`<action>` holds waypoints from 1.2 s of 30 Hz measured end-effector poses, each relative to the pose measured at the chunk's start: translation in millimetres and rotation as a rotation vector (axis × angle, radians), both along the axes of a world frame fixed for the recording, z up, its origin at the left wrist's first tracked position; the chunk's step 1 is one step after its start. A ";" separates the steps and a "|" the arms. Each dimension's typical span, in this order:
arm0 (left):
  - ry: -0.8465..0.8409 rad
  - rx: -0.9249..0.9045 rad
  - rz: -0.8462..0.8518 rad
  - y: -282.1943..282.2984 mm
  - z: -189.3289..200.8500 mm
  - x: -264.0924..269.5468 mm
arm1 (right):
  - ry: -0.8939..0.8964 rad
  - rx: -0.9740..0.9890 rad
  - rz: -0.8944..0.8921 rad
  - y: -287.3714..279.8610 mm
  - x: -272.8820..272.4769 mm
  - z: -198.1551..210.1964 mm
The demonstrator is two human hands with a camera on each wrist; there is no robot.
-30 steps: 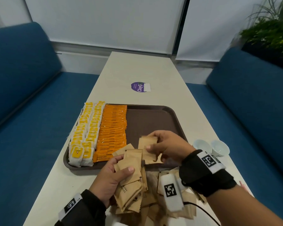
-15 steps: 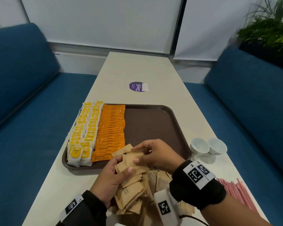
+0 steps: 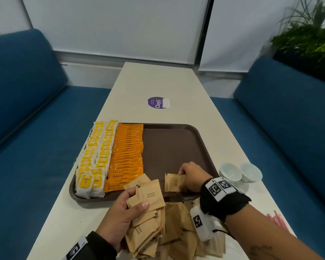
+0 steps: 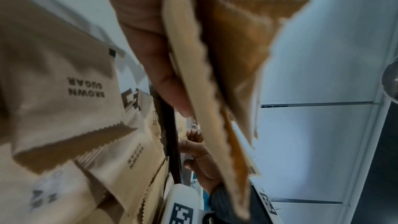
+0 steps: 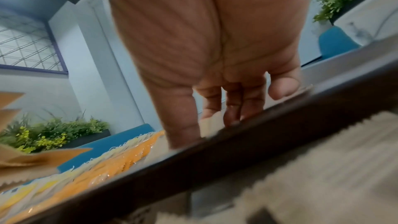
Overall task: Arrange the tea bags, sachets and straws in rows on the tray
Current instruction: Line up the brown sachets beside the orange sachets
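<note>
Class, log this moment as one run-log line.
right hand: placing sugar packet on tray | left hand: holding packet stack

The tray (image 3: 176, 147) is dark brown. Tea bags (image 3: 94, 158) are white with yellow labels, coffee sachets (image 3: 128, 152) orange, sugar sachets (image 3: 150, 196) kraft tan with dark lettering. Straws (image 3: 276, 220) are pink-striped, the worktop (image 3: 158, 81) cream, its sticker (image 3: 157, 102) purple.

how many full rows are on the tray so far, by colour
yellow rows: 2
orange rows: 1
brown rows: 0, only one brown sachet there, in the right hand
total: 3
</note>
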State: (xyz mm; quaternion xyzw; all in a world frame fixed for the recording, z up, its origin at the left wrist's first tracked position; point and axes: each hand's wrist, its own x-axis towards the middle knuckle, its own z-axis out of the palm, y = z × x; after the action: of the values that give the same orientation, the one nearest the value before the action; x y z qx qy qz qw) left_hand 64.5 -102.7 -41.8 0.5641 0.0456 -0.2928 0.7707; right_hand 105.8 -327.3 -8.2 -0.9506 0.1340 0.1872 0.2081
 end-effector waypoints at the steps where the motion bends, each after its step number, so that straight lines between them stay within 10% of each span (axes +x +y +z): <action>1: 0.003 0.000 -0.004 0.6 1.0 0.3 | 0.009 0.008 -0.001 0.1 0.7 0.6; 10: -0.037 -0.032 -0.010 10.3 18.9 17.5 | -0.183 0.485 -0.227 0.1 44.1 55.7; 20: -0.073 0.022 -0.109 12.1 5.2 39.8 | -0.331 0.225 -0.064 9.5 190.7 28.2; 36: -0.046 -0.002 -0.047 12.8 -1.4 35.8 | -0.326 0.155 -0.210 15.9 243.5 -18.9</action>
State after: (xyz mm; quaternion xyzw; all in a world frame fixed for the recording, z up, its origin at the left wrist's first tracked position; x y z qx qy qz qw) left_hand 100.2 -89.9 -43.2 0.5708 0.0145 -0.2978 0.7650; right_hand 349.4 -311.5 -27.1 -0.9303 0.1821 0.0180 0.3179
